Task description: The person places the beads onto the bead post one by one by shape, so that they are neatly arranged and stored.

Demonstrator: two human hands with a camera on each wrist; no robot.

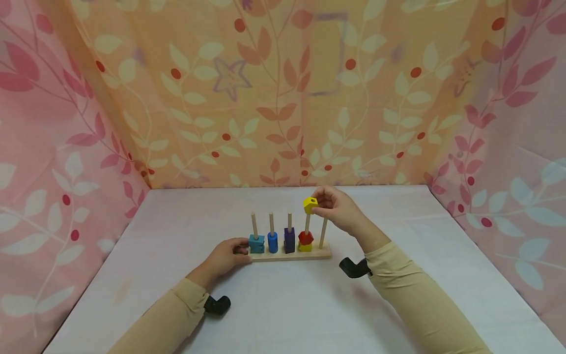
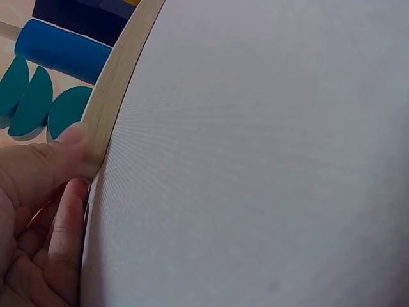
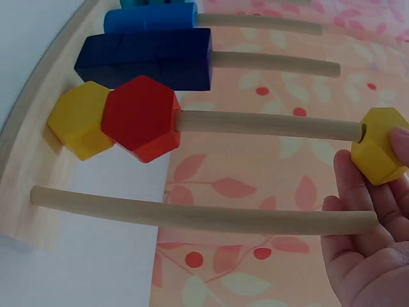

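A wooden peg stand (image 1: 287, 255) with several upright pegs is on the table. My left hand (image 1: 227, 258) grips its left end, the thumb (image 2: 73, 134) on the base beside the teal blocks (image 2: 32, 102). With thumb and fingers my right hand (image 1: 338, 209) pinches a yellow hexagonal block (image 1: 310, 205) at the tip of the fourth peg (image 3: 268, 124). In the right wrist view the peg's end meets the block's hole. Lower on that peg sit a red hexagonal block (image 3: 142, 119) and another yellow block (image 3: 80, 120).
Blue cylinders (image 1: 272, 242) and dark purple square blocks (image 1: 289, 240) are stacked on the middle pegs. The rightmost peg (image 3: 204, 215) is bare and passes close by the right hand's fingers. A white cloth covers the table (image 1: 283, 309); patterned curtains (image 1: 283, 98) stand behind.
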